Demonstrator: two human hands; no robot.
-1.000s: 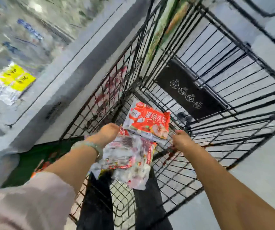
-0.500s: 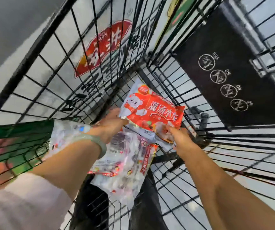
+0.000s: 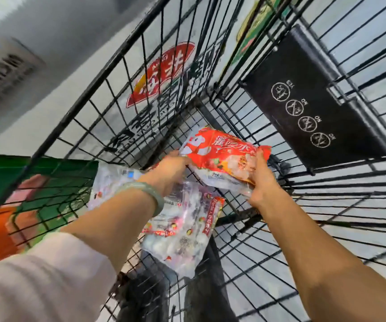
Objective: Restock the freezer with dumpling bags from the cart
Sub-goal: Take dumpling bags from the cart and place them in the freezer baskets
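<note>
A pale grey floor (image 3: 327,228) shows through one black wire cart (image 3: 78,105). On the far left, outside the wires, stands one green and orange board (image 3: 1,182). Two arms reach into the cart.

The left hand (image 3: 171,173), with one pale green bangle (image 3: 150,194) on its wrist, holds the left edge of one red plastic dumpling bag (image 3: 220,156). Its fingers are tucked under the bag. Two clear plastic bags of white balls (image 3: 182,231) lie on the cart bottom, below that wrist and nearer than the red bag.

The right hand (image 3: 260,182) grips the red bag's right end, thumb on top. The bag is between both hands, tilted, low in the cart. Far right, one flat black plastic flap (image 3: 315,94) shows four round white signs.
</note>
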